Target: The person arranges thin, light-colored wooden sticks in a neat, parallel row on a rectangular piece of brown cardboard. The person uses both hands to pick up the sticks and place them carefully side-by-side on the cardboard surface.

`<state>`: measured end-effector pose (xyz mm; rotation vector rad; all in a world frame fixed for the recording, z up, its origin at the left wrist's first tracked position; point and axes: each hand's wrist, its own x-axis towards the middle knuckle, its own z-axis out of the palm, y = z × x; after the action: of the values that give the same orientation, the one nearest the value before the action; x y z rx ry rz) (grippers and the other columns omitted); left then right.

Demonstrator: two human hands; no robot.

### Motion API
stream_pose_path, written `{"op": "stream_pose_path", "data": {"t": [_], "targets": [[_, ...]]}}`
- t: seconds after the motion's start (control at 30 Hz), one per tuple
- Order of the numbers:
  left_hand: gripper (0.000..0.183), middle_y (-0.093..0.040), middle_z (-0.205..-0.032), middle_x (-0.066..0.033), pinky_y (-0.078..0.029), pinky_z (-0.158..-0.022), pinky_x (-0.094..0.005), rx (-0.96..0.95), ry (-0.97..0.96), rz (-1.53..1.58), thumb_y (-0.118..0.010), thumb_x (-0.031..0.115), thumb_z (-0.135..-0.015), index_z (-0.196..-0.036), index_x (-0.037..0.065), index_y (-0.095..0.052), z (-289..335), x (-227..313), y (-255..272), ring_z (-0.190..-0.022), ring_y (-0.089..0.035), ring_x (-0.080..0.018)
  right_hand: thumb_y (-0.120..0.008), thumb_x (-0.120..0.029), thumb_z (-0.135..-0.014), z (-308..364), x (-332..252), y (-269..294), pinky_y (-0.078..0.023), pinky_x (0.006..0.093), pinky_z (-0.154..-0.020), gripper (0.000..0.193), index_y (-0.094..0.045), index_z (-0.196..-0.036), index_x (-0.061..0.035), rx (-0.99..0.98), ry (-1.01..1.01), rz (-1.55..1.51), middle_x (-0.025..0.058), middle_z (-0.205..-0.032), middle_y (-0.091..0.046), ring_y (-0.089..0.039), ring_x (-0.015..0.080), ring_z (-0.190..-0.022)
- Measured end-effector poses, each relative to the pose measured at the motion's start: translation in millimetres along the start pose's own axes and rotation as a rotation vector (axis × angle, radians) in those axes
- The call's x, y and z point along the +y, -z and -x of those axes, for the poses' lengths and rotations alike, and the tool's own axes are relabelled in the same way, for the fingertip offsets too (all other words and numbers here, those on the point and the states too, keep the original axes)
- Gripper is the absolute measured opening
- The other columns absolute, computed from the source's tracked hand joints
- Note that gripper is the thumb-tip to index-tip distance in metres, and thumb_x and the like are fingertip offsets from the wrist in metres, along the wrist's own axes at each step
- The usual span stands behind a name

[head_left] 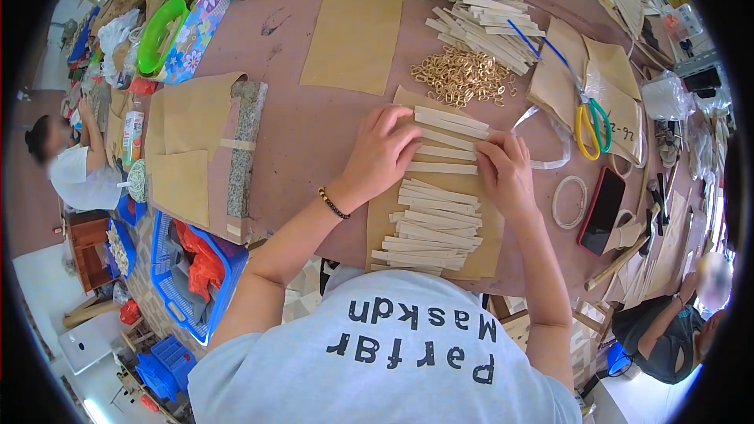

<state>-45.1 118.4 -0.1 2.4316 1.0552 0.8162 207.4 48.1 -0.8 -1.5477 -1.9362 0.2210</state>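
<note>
My left hand [385,149] is closed at the left ends of a few flat cream strips [448,120], its fingertips bent against them. At their right ends my right hand [506,173] pinches with thumb and fingers. The strips lie crosswise, side by side, on a brown paper sheet [491,243]. Nearer my body, several more cream strips [436,220] overlap in a row down the same sheet. Just beyond my hands sits a heap of small gold metal links [463,77]. My fingers cover the ends of the strips they touch.
Loose cream strips [487,12] are piled at the back. Right of them lie scissors [591,122] with yellow and green handles, a tape ring [569,202] and a phone [602,212]. A stone slab [247,149] lies left; a blue basket [188,310] stands below. Two people work nearby.
</note>
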Motion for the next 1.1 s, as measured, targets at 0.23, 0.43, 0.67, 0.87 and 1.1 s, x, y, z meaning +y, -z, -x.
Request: {"op": "stream_pose_path", "data": {"t": [0.23, 0.43, 0.67, 0.87, 1.1], "targets": [[0.019, -0.058, -0.11, -0.0058, -0.046, -0.092, -0.0416, -0.04, 0.014, 0.022, -0.078, 0.006, -0.082, -0.098, 0.008, -0.068, 30, 9, 13, -0.103, -0.056, -0.0283, -0.075, -0.006, -0.084, 15, -19, 11, -0.045, 0.0399, -0.081, 0.018, -0.071, -0.102, -0.0067, -0.063, 0.065, 0.003, 0.0061, -0.1, -0.062, -0.058, 0.0268, -0.092], [0.018, -0.059, -0.1, -0.0025, -0.045, -0.088, -0.0403, -0.085, -0.027, 0.046, -0.078, 0.005, -0.08, -0.092, 0.009, -0.066, 33, 11, 12, -0.096, -0.057, -0.0253, -0.076, -0.004, -0.081, 27, -22, 7, -0.045, 0.039, -0.081, 0.024, -0.071, -0.104, -0.0083, -0.093, 0.076, 0.013, 0.004, -0.102, -0.063, -0.057, 0.0251, -0.092], [0.018, -0.061, -0.101, -0.0023, -0.046, -0.088, -0.0395, -0.122, -0.101, 0.03, -0.076, 0.003, -0.079, -0.092, 0.008, -0.065, 38, 14, 15, -0.098, -0.058, -0.0252, -0.077, -0.003, -0.075, 41, -26, 10, -0.046, 0.04, -0.084, 0.033, -0.072, -0.107, -0.0071, -0.086, 0.086, 0.096, 0.0063, -0.114, -0.065, -0.059, 0.0267, -0.1], [0.022, -0.063, -0.101, -0.0026, -0.046, -0.089, -0.0386, -0.155, -0.187, -0.031, -0.075, 0.002, -0.078, -0.098, 0.007, -0.068, 48, 19, 20, -0.1, -0.059, -0.0242, -0.077, -0.005, -0.077, 45, -29, 12, -0.047, 0.0407, -0.085, 0.028, -0.073, -0.105, -0.0066, -0.102, 0.091, 0.08, 0.0061, -0.115, -0.065, -0.059, 0.0272, -0.101], [0.019, -0.059, -0.093, -0.0039, -0.049, -0.08, -0.0375, -0.104, -0.068, 0.001, -0.074, 0.002, -0.081, -0.099, 0.005, -0.069, 42, 23, 18, -0.089, -0.058, -0.0246, -0.075, -0.005, -0.082, 24, -37, 9, -0.045, 0.0396, -0.082, 0.021, -0.07, -0.102, -0.0067, -0.129, 0.017, 0.039, 0.0052, -0.098, -0.062, -0.057, 0.0266, -0.094]]}}
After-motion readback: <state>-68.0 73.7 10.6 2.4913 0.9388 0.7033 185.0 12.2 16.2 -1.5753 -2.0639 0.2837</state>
